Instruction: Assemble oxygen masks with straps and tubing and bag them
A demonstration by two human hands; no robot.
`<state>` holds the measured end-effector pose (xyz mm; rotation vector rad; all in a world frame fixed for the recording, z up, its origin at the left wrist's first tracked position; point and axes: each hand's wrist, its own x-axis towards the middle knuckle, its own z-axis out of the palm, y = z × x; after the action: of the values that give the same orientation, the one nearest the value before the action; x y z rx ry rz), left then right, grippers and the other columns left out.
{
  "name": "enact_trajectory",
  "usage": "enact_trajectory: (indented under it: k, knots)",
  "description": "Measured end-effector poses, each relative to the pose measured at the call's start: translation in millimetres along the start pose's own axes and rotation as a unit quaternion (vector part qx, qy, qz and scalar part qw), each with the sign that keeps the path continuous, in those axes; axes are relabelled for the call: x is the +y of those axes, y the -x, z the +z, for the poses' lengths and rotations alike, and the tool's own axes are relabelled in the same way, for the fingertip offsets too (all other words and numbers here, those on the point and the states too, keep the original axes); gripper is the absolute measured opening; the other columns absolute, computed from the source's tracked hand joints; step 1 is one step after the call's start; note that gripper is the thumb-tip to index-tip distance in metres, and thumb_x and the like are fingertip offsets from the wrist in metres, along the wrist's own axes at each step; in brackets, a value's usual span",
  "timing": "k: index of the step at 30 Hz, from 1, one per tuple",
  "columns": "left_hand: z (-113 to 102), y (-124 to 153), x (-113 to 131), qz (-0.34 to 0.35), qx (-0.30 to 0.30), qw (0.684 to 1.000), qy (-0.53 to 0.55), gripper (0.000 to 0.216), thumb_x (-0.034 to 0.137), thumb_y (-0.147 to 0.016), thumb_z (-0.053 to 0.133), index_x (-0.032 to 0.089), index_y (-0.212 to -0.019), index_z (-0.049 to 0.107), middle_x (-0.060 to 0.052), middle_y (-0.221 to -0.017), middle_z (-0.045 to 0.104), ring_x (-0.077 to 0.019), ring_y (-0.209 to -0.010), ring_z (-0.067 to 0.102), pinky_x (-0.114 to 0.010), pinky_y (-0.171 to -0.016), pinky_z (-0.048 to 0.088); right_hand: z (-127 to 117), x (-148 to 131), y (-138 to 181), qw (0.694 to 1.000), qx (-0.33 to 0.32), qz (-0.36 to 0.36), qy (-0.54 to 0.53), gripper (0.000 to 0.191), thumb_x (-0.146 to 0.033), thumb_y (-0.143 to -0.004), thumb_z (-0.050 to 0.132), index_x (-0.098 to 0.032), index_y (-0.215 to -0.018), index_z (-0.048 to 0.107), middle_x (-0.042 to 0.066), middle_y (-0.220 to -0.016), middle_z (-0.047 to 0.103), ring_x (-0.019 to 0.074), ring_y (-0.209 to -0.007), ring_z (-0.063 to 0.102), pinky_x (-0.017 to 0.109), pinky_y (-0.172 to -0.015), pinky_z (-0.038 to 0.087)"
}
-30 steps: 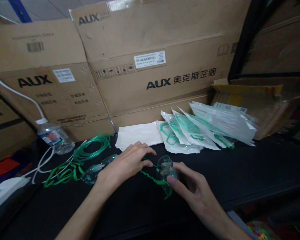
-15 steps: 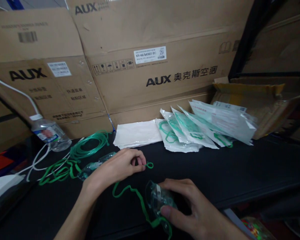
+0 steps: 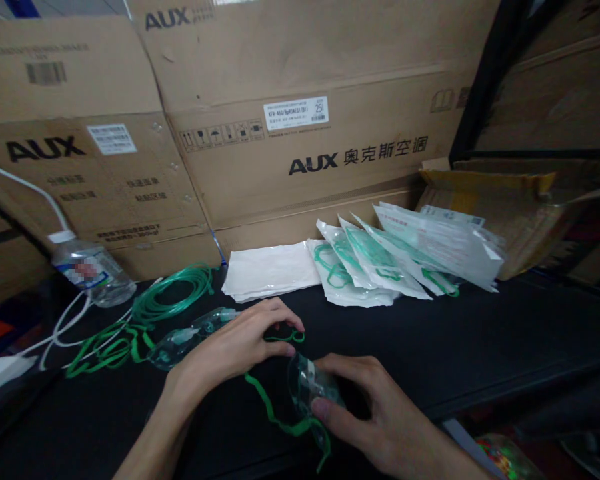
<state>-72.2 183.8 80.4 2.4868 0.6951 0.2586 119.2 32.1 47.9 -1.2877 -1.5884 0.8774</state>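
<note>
My right hand (image 3: 353, 400) grips a clear green-tinted oxygen mask (image 3: 307, 390), thumb in front and fingers behind it. From the mask's lower end a green elastic strap (image 3: 275, 417) runs left across the black surface toward my left hand. My left hand (image 3: 253, 337) has its fingers curled over the strap, whose small looped end shows by the fingertips. Its thumb tip reaches the mask's upper edge; whether it touches is unclear. Behind my left forearm lies another clear mask (image 3: 173, 347), partly hidden, beside green straps (image 3: 105, 350) and coiled green tubing (image 3: 173, 293).
Several bagged mask sets (image 3: 360, 263) lean in a row at the back, next to flat white pouches (image 3: 270, 270). A plastic bottle (image 3: 93, 270) with a white tube stands at left. Cardboard boxes (image 3: 240, 167) wall off the back, and an opened carton (image 3: 485, 193) sits at right.
My left hand has shifted slightly right, and its thumb has come away from the fingers toward the mask. The strap's looped end now lies closer under the fingers. My right hand keeps its grip.
</note>
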Motion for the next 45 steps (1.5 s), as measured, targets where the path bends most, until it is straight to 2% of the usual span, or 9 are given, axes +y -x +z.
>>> enact_trajectory:
  k: [6, 13, 16, 23, 30, 35, 38, 42, 45]
  knots:
    - [4, -5, 6, -0.006, 0.023, 1.000, -0.017, 0.001, 0.023, -0.091, 0.071, 0.023, -0.092, 0.071, -0.001, -0.104, 0.066, -0.0196, -0.104, 0.061, -0.031, -0.095, 0.044, 0, 3, 0, 1.000, 0.004, -0.011, -0.010, 0.025, -0.039, -0.089, 0.067, -0.023, -0.105, 0.076, 0.006, -0.095, 0.076, 0.0251, -0.089, 0.068, 0.037, -0.082, 0.050]
    - [-6, -6, 27, -0.039, 0.059, 0.990, 0.124, 0.020, 0.037, -0.095, 0.062, 0.023, -0.107, 0.070, 0.001, -0.085, 0.069, -0.0157, -0.080, 0.061, -0.025, -0.072, 0.045, -6, 3, -7, 0.989, 0.017, -0.075, -0.130, 0.017, -0.033, -0.097, 0.063, -0.023, -0.106, 0.073, 0.004, -0.105, 0.070, 0.0196, -0.099, 0.064, 0.032, -0.092, 0.048]
    - [-9, -6, 31, -0.058, 0.054, 0.983, 0.165, 0.026, 0.038, -0.096, 0.058, 0.021, -0.107, 0.074, -0.001, -0.088, 0.073, -0.0173, -0.084, 0.064, -0.026, -0.074, 0.047, -7, 3, -8, 0.982, 0.014, -0.046, -0.180, 0.022, -0.038, -0.098, 0.063, -0.024, -0.110, 0.074, 0.004, -0.110, 0.070, 0.0200, -0.101, 0.064, 0.031, -0.092, 0.049]
    - [-12, -3, 32, -0.092, 0.079, 0.950, 0.289, 0.029, 0.034, -0.083, 0.076, 0.021, -0.109, 0.079, -0.003, -0.098, 0.078, -0.0210, -0.093, 0.070, -0.031, -0.085, 0.052, -11, 1, -9, 0.960, 0.015, 0.006, -0.279, 0.027, -0.039, -0.099, 0.063, -0.028, -0.123, 0.071, 0.003, -0.117, 0.072, 0.0199, -0.109, 0.064, 0.032, -0.099, 0.048]
    - [-11, 8, 40, 0.022, 0.251, 0.936, 0.245, 0.011, 0.027, -0.088, 0.073, 0.023, -0.086, 0.083, -0.003, -0.086, 0.073, -0.0146, -0.080, 0.064, -0.021, -0.073, 0.050, -10, 10, -9, 0.947, 0.016, 0.015, -0.320, 0.028, -0.036, -0.100, 0.063, -0.033, -0.127, 0.070, -0.001, -0.116, 0.072, 0.0159, -0.106, 0.062, 0.027, -0.094, 0.047]
    - [7, 26, 39, 0.004, 0.318, 0.910, 0.267, 0.017, 0.039, -0.084, 0.079, 0.024, -0.078, 0.080, 0.000, -0.075, 0.067, -0.0110, -0.068, 0.059, -0.018, -0.061, 0.047, -10, 10, -7, 0.946, 0.012, 0.009, -0.323, 0.026, -0.039, -0.098, 0.065, -0.036, -0.123, 0.072, -0.003, -0.103, 0.072, 0.0137, -0.101, 0.063, 0.024, -0.089, 0.048]
    - [17, 29, 34, -0.018, 0.343, 0.884, 0.317, 0.029, 0.047, -0.078, 0.083, 0.021, -0.072, 0.073, 0.002, -0.074, 0.063, -0.0095, -0.065, 0.057, -0.017, -0.058, 0.045, -11, 8, -7, 0.946, 0.003, -0.001, -0.325, 0.028, -0.042, -0.096, 0.068, -0.036, -0.123, 0.072, -0.002, -0.108, 0.074, 0.0146, -0.104, 0.064, 0.025, -0.092, 0.049]
    - [22, 24, 35, -0.043, 0.337, 0.861, 0.378, 0.039, 0.048, -0.072, 0.088, 0.018, -0.068, 0.064, 0.000, -0.081, 0.067, -0.0107, -0.071, 0.061, -0.018, -0.062, 0.048, -11, 4, -9, 0.945, 0.000, 0.021, -0.325, 0.026, -0.037, -0.094, 0.071, -0.031, -0.119, 0.073, 0.000, -0.114, 0.075, 0.0157, -0.107, 0.066, 0.027, -0.096, 0.049]
    - [22, 22, 39, -0.069, 0.277, 0.869, 0.403, 0.039, 0.045, -0.074, 0.086, 0.017, -0.068, 0.060, -0.005, -0.085, 0.075, -0.0141, -0.074, 0.067, -0.023, -0.067, 0.053, -10, 4, -13, 0.943, -0.007, 0.031, -0.331, 0.025, -0.034, -0.091, 0.075, -0.028, -0.115, 0.073, 0.001, -0.115, 0.075, 0.0161, -0.107, 0.068, 0.029, -0.099, 0.049]
